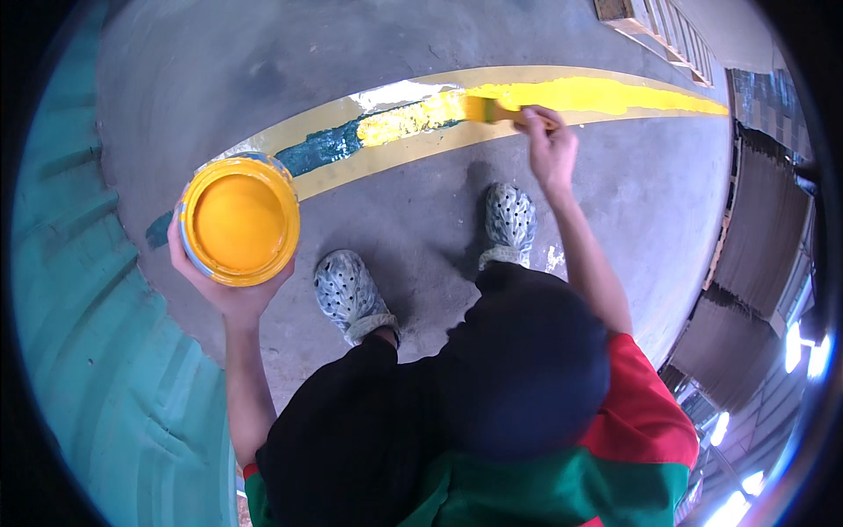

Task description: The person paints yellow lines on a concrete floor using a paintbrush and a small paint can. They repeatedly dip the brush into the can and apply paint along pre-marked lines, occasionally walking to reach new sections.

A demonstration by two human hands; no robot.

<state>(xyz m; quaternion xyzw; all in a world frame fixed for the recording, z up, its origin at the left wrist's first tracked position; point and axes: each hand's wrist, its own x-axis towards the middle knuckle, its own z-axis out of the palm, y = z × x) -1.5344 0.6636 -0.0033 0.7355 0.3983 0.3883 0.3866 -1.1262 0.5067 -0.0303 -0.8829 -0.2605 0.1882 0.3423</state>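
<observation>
black trousers [527,360] below; left fingers [179,249] clasped around paint can [292,220], right fingers [537,119] gripping brush [500,111]

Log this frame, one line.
left hand: holds round open can of yellow paint | right hand: holds yellow-bristled paintbrush at yellow floor stripe | stripe: bright yellow right, dark teal patch at left

I record moderate, cool light across the floor [351,39]. At 4 o'clock, the lamps [720,429] burn out to white, with bluish flare along the rim. Soft shadows lie beside the shoes [347,285]. I find the brush [481,109] slightly blurred. Toward 9 o'clock, the green wall [79,307] bows; black borders ring my view.
</observation>
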